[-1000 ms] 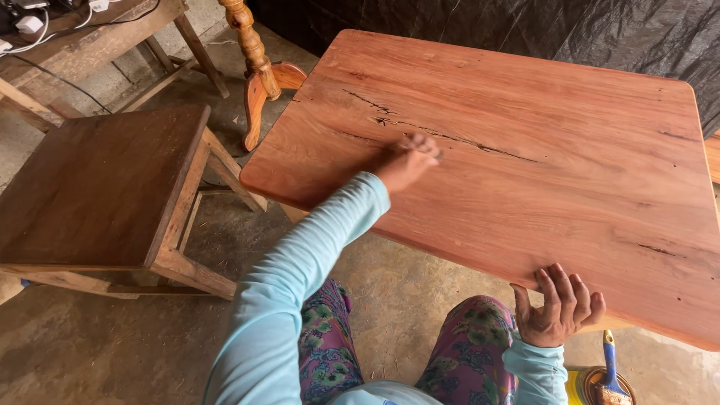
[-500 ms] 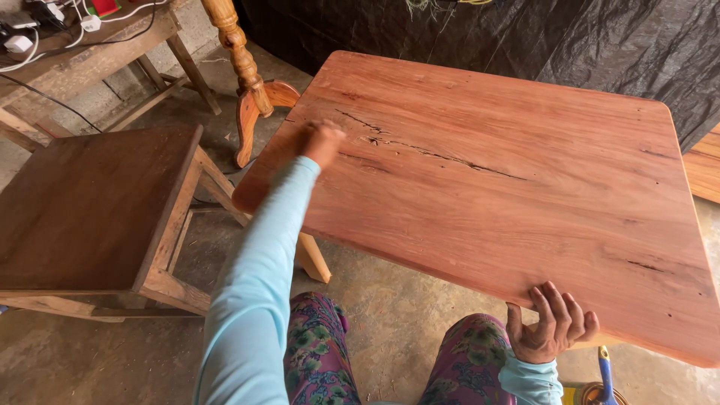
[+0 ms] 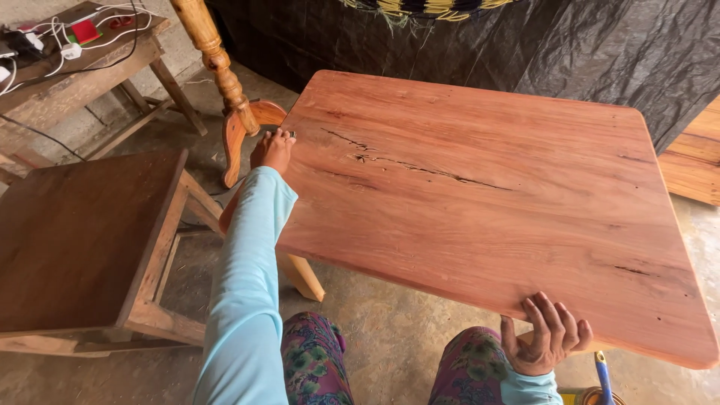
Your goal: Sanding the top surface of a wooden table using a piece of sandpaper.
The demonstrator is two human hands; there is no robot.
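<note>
A reddish-brown wooden tabletop (image 3: 480,202) with a long dark crack across it fills the middle of the view. My left hand (image 3: 273,150), arm stretched out in a light blue sleeve, rests on the tabletop's left edge with the fingers curled over it. My right hand (image 3: 546,334) grips the near edge of the tabletop, fingers on top and thumb hidden beneath. A pale table leg (image 3: 303,274) shows under the near left side. My knees in floral trousers (image 3: 315,360) are below the near edge.
A dark brown low wooden table (image 3: 82,232) stands at the left. A turned wooden leg with a curved foot (image 3: 225,82) stands beyond it. A bench with cables and chargers (image 3: 60,52) sits at the far left. Black plastic sheeting (image 3: 570,52) hangs behind. A blue-handled tool (image 3: 602,375) lies at bottom right.
My left hand has slid from the middle of the tabletop leftward to its left edge. The right hand has kept its grip on the near edge. The view has shifted a little.
</note>
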